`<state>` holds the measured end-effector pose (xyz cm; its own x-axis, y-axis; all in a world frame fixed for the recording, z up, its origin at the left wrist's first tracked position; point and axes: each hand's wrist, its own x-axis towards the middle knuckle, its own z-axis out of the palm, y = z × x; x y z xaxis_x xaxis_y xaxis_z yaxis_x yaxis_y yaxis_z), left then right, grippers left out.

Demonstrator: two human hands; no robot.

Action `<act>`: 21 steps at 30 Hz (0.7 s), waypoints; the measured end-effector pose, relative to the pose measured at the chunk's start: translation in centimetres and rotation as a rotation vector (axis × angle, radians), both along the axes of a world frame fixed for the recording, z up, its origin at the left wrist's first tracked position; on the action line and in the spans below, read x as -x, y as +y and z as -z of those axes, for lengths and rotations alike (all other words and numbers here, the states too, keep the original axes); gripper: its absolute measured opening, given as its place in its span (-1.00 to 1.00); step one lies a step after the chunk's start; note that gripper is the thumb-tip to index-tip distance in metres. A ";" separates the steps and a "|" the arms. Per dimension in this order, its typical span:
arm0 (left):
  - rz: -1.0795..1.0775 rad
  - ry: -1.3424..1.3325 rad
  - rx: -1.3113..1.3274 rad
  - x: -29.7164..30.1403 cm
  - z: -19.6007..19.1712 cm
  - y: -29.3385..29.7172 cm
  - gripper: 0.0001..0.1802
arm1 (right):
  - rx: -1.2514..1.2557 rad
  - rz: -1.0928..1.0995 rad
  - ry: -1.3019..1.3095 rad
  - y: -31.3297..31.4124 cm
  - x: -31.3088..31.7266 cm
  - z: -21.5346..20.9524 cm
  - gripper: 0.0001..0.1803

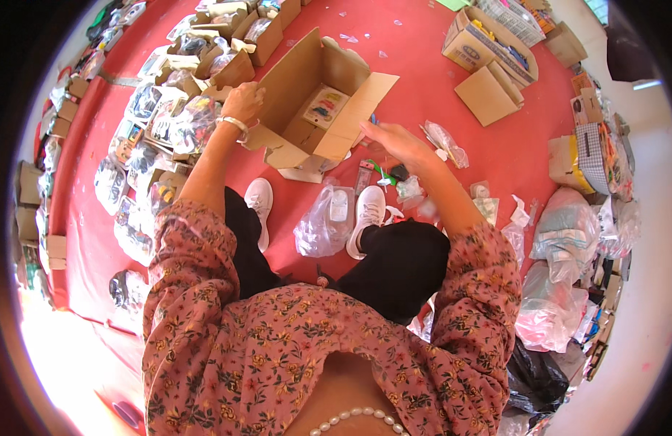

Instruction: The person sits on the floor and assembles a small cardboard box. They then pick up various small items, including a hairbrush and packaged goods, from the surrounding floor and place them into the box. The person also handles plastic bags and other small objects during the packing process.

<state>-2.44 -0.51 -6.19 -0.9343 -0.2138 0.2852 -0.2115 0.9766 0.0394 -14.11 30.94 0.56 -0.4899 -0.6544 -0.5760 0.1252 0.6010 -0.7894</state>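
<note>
An open cardboard box [284, 109] stands tilted on the red floor in front of me, its flaps spread. At its bottom lies a flat pack [326, 107] with colourful small items. My left hand [243, 103] is closed on the box's left flap. On the other side my right hand [401, 144] grips the edge of the right flap, thumb at the front and the other fingers mostly hidden. A small blue bit [374, 118] shows by its fingertips; its kind is unclear. Below the box, between my white shoes, lies a clear plastic bag [325, 221].
Rows of small cardboard boxes [234, 69] and bagged goods [194, 123] fill the left side. At the upper right stand a larger carton [467, 43] and an open box [488, 94]. Filled plastic bags [565, 232] line the right wall. Plastic wrappers [445, 142] litter the red floor.
</note>
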 end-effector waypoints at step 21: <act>0.010 -0.217 -0.268 -3.1 -3.4 2.5 -0.73 | 0.194 0.346 -0.039 -7.1 0.6 2.6 -0.68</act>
<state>0.61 1.95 -2.75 -0.9695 -0.2445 0.0140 -0.2334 0.9397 0.2500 -14.68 23.83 -2.07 -0.6809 -0.5525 -0.4808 0.3266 0.3586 -0.8745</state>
